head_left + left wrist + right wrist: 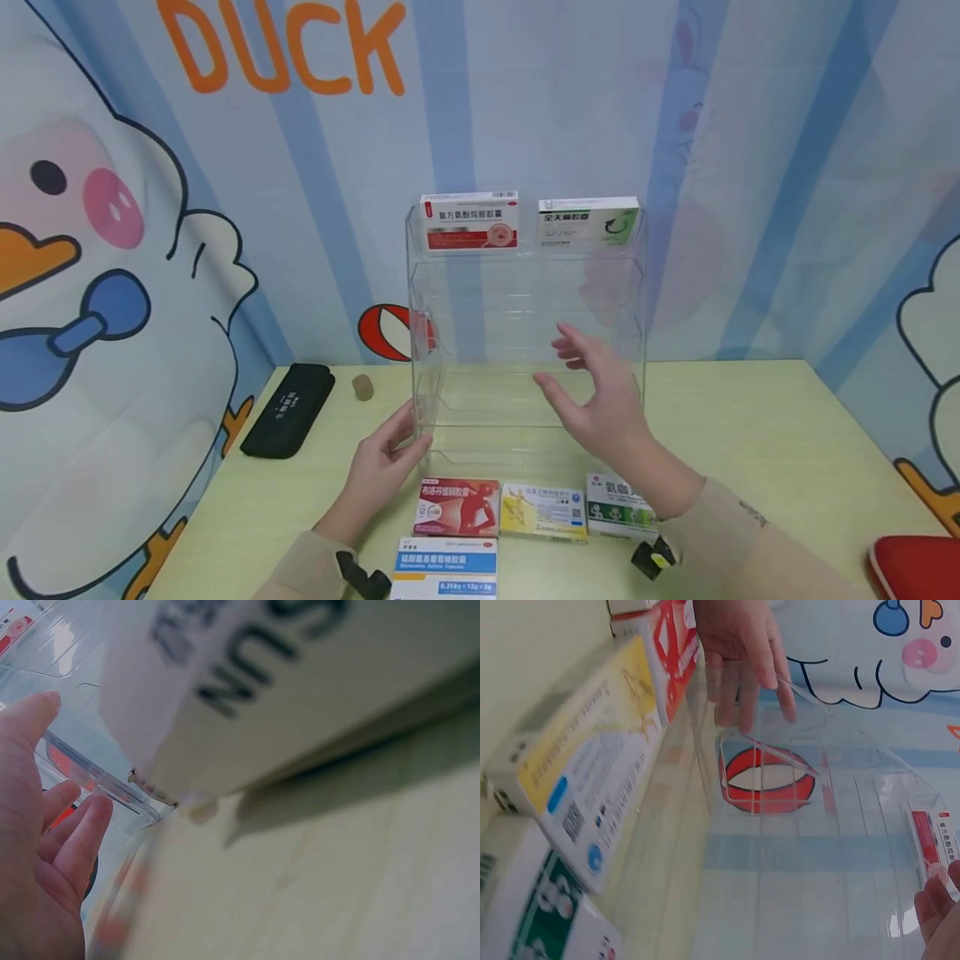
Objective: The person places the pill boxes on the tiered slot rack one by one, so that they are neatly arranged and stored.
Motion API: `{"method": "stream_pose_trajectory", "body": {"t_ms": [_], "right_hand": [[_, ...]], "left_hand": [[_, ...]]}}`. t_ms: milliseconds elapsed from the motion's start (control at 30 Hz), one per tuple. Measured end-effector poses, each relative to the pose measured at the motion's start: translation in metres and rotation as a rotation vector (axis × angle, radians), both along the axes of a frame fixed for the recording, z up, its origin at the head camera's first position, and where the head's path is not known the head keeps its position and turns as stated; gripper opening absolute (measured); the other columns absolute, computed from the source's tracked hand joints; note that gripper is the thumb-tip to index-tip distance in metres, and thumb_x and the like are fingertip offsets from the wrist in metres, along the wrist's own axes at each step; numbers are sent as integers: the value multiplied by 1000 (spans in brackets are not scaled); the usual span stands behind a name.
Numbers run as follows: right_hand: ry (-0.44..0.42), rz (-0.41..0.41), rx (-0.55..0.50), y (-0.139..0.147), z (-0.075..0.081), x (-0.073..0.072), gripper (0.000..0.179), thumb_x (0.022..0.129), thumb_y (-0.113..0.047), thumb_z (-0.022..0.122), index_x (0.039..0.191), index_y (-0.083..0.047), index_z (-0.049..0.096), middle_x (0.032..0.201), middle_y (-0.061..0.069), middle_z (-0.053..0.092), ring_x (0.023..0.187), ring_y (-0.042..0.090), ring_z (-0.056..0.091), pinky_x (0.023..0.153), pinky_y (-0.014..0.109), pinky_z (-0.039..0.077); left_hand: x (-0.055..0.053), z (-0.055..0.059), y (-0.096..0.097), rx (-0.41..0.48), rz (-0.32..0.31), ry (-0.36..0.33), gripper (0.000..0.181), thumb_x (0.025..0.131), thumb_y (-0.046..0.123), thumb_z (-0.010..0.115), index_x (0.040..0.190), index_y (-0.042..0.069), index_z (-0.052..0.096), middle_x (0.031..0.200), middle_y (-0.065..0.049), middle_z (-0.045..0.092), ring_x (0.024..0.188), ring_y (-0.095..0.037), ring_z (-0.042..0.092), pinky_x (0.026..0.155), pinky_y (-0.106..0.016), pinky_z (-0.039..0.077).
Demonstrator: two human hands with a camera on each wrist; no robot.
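Note:
A clear stepped display rack [525,333] stands upright on the table. My left hand [386,462] grips its lower left edge, thumb in front and fingers along the outer side. In front of the rack's right half, my right hand [603,400] hovers with thumb and fingers spread, holding nothing. On the top tier sit a red-and-white medicine box [471,223] at left and a green-and-white medicine box [587,223] at right. Before the rack lie a red medicine box [456,508], a yellow-and-white box [543,512] and a dark-green-and-white box [618,507], partly behind my right forearm.
Nearest me lies a blue-and-white medicine box [446,571], cut by the frame. A black case [288,411] and a small brown cylinder [362,387] rest left of the rack. A red case [911,568] sits at the right front edge. Behind hangs a printed duck curtain [525,100].

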State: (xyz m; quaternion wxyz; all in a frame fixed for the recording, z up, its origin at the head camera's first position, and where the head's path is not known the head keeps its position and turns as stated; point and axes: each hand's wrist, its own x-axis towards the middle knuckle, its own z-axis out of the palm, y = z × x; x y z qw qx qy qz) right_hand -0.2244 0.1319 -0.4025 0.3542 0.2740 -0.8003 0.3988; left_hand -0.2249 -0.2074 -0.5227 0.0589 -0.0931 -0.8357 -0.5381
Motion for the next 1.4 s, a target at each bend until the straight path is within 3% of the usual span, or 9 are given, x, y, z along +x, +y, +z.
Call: {"method": "stream_pose_trajectory", "body": {"t_ms": [100, 300, 600, 800, 967, 1167, 1400], "right_hand": [[-33, 13, 19, -9, -12, 12, 72, 91, -13, 88, 155, -2, 57, 129, 13, 75, 113, 28, 74, 93, 43, 68], [-158, 95, 47, -27, -31, 32, 73, 93, -16, 88, 157, -5, 55, 128, 8, 75, 106, 20, 73, 91, 35, 68], [-474, 235, 153, -46, -57, 58, 75, 98, -38, 85, 160, -9, 54, 135, 11, 73, 104, 26, 73, 91, 39, 68], [-635, 254, 208, -50, -67, 68, 80, 97, -52, 83, 162, -16, 51, 138, 5, 71, 107, 20, 71, 93, 34, 67], [-696, 261, 235, -52, -74, 76, 82, 96, -56, 83, 163, -20, 51, 139, -2, 70, 108, 13, 68, 96, 27, 65], [-738, 318, 196, -55, -80, 84, 82, 95, -58, 82, 162, -19, 53, 134, -5, 69, 105, 9, 64, 95, 24, 63], [-782, 342, 250, -52, -88, 93, 78, 96, -65, 78, 162, -31, 53, 140, -11, 67, 114, 6, 61, 103, 30, 62]], "left_hand": [[0, -1, 0, 0, 3, -3, 69, 105, 35, 77, 167, 32, 48, 163, -4, 62, 150, -32, 62, 113, -41, 60], [0, -1, 0, 6, 1, -7, 68, 105, 35, 78, 166, 39, 48, 163, -3, 62, 150, -32, 62, 113, -40, 60], [0, 0, 1, 20, -3, -12, 68, 105, 34, 77, 166, 40, 48, 163, -3, 62, 150, -31, 62, 112, -37, 61], [0, -1, 0, 17, -5, 3, 68, 105, 34, 77, 166, 37, 49, 162, -4, 63, 148, -32, 64, 110, -35, 62], [0, 1, -1, 18, -7, 7, 67, 105, 31, 77, 166, 35, 49, 161, -5, 64, 147, -32, 64, 110, -35, 62], [2, 3, 0, 6, 0, -8, 67, 105, 32, 77, 166, 37, 49, 162, -5, 63, 148, -32, 63, 111, -37, 61], [1, 3, 0, 4, 3, 1, 68, 105, 31, 77, 166, 36, 48, 162, -4, 63, 149, -31, 63, 111, -37, 61]]}}
